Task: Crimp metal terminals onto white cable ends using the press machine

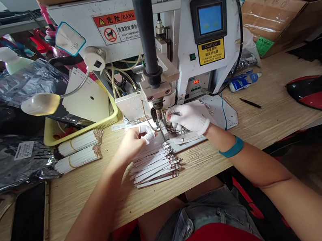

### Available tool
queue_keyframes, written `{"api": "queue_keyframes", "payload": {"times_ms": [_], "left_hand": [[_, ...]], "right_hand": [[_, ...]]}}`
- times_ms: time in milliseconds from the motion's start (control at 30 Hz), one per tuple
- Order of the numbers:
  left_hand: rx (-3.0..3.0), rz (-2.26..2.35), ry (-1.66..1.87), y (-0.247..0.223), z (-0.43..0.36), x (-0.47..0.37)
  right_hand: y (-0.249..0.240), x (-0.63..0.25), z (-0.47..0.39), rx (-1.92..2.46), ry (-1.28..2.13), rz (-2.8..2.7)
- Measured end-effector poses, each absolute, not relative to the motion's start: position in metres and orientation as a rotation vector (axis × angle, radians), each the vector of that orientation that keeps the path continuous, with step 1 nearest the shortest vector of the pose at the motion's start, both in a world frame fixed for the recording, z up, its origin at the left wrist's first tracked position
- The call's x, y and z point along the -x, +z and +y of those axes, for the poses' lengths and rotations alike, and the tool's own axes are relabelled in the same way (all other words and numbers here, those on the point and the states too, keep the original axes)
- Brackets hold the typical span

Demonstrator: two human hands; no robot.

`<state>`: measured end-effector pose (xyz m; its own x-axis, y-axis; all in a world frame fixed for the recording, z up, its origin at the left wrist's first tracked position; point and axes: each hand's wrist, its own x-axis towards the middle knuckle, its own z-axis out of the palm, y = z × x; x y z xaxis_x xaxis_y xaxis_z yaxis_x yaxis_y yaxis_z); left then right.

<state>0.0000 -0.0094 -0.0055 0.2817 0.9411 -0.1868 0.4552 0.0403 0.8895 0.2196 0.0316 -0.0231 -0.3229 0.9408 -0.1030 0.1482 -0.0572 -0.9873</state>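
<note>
My left hand point(139, 137), with white covers on some fingers, is curled just left of the machine's work point point(163, 130). Its thumb and finger are pressed together; what they pinch is too small to make out. On the other side, my right hand point(190, 119) wears a white glove. Its fingertips are closed beside the machine's tip point(159, 112), and whatever is in them is hidden. Small metal pieces point(179, 136) lie under the right hand. In front of both hands, a fanned pile of white strips with metal ends point(154, 166) rests on the table.
The white machine point(183, 67) stands behind the hands, with a hot-surface warning sign point(117, 28). Left are bundled strips point(77, 159), a yellow basket point(88, 128) and a phone point(26, 223). A black pen point(250, 102) and red-black object point(320, 94) lie right, cardboard boxes point(275, 11) behind.
</note>
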Motion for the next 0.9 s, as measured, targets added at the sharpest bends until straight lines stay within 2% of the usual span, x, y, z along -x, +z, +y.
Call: {"api": "queue_keyframes", "payload": {"times_ms": [167, 900], "left_hand": [[-1.560, 1.287, 0.635, -0.013, -0.007, 0.001], [-1.601, 1.389, 0.593, -0.004, -0.003, -0.004]], "right_hand": [[-0.018, -0.209, 0.021, 1.153, 1.753, -1.350], [-0.019, -0.209, 0.027, 1.074, 1.836, -1.316]]}}
